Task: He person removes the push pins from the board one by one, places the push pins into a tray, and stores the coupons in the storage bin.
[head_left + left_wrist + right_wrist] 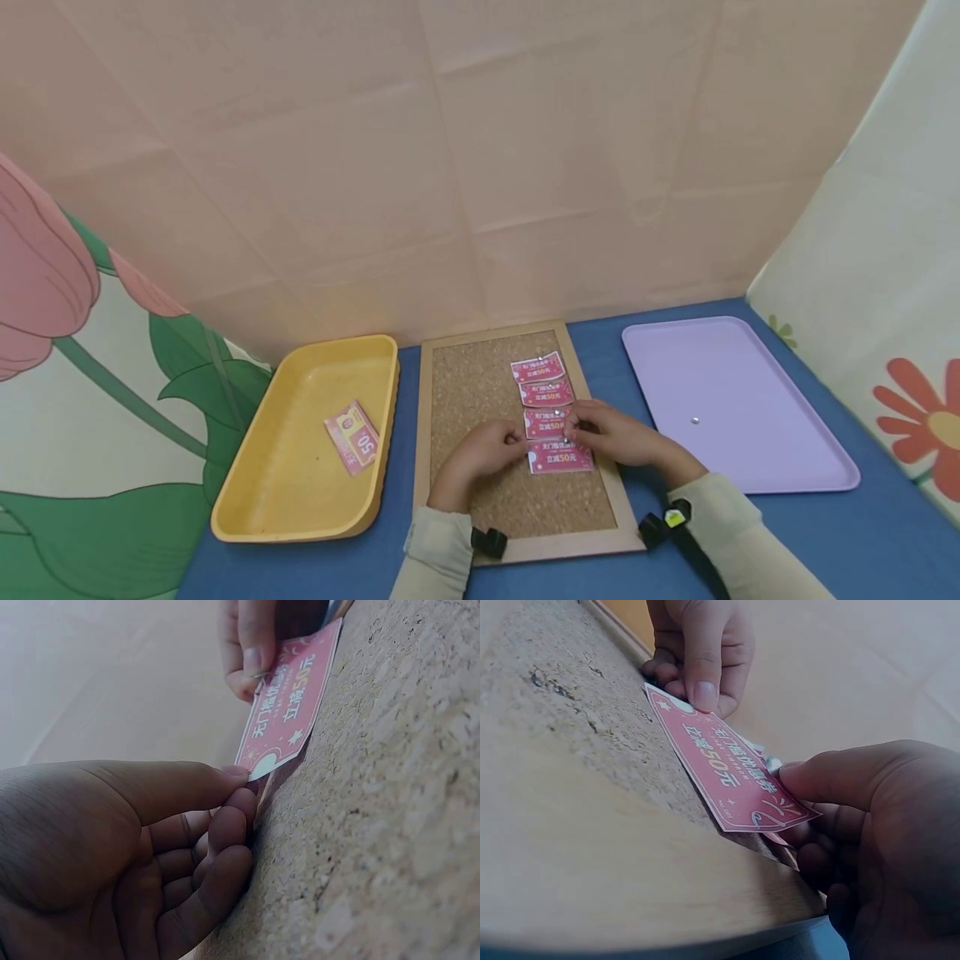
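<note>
Four pink coupons run in a column down the right side of a cork board (480,392). My left hand (489,454) pinches the left edge of the lowest coupon (561,458), thumb (214,780) on top. My right hand (611,433) is at that coupon's upper right part, pinching a small silvery thumbtack (773,763) by its top edge. The coupon tilts off the cork in both wrist views. Above it lie the third coupon (542,423), the second coupon (546,392) and the top coupon (538,367), with small tacks on them.
Left of the board stands a yellow tray (288,467) holding a pink coupon (352,437). A lilac tray (738,408) on the right holds one silvery tack (695,421). The blue tabletop (817,542) runs under everything, with a draped wall (465,167) behind.
</note>
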`<state>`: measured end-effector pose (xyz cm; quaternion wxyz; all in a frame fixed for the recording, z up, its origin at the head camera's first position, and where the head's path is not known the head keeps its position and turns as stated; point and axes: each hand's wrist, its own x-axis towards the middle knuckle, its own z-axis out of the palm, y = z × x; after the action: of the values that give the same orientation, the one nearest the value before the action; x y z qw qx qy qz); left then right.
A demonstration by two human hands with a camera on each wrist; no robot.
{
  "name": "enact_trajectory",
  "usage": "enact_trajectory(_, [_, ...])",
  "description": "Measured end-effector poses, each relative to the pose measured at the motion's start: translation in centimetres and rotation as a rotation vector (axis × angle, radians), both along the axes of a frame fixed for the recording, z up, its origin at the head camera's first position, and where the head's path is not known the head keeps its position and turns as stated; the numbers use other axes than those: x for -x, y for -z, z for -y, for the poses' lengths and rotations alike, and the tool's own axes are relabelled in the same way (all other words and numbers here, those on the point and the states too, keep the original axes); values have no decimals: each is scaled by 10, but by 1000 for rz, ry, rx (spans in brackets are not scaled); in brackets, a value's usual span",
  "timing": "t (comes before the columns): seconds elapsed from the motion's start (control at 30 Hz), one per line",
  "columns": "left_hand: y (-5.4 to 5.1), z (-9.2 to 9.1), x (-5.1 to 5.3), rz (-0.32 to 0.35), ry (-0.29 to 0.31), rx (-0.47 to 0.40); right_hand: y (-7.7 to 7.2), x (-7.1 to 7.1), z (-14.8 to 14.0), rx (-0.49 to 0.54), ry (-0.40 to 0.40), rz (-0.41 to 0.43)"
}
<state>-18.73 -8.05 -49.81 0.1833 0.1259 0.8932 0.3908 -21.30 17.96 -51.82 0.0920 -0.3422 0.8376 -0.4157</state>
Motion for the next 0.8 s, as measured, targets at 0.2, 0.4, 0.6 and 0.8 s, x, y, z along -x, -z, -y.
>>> enact_trajectory(0.2, [0,1,0,-5,5,-4,2,1,-1,13,-4,22])
enact_trajectory(0.4, [1,1,1,-7,9,-11,2,1,-2,11,-3,24])
enact_trajectory(0.6, [1,1,1,-6,14,-13,3,2,-3,14,-9,34])
enact_trajectory(0.8, [0,1,1,-2,15,-10,3,3,-3,26,-9,69])
